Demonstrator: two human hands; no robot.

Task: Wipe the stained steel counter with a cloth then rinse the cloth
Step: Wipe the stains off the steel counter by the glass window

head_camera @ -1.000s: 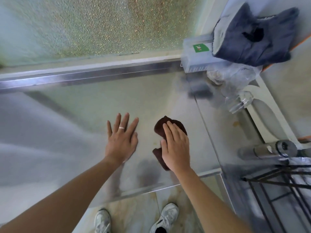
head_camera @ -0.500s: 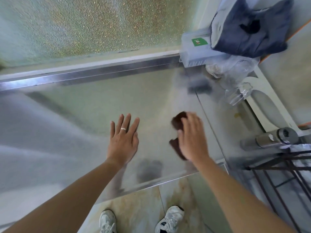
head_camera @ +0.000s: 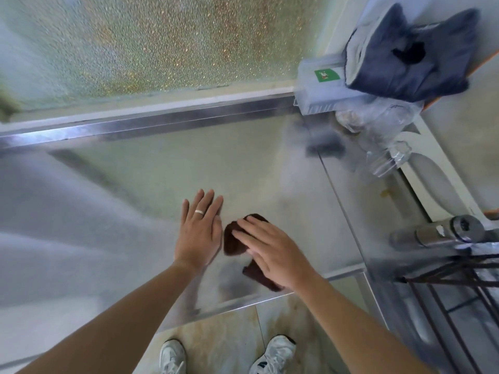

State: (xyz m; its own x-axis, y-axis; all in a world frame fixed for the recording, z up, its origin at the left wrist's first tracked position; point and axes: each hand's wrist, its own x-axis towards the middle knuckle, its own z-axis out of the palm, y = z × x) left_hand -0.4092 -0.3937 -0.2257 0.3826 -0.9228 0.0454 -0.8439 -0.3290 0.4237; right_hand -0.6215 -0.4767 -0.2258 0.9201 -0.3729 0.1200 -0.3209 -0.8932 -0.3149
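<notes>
Near the front edge of the steel counter, from the head view, your right hand lies flat on the dark brown cloth, fingers spread and pressing it down, not clamped. Your left hand rests just beside it, palm down, fingers slightly apart. The cloth's rear corner sits close to that edge; a stroke toward you could drag it off onto the floor.

A steel worktop carries a brown cloth under the right fingers; a clear bottle lies beyond them.
</notes>
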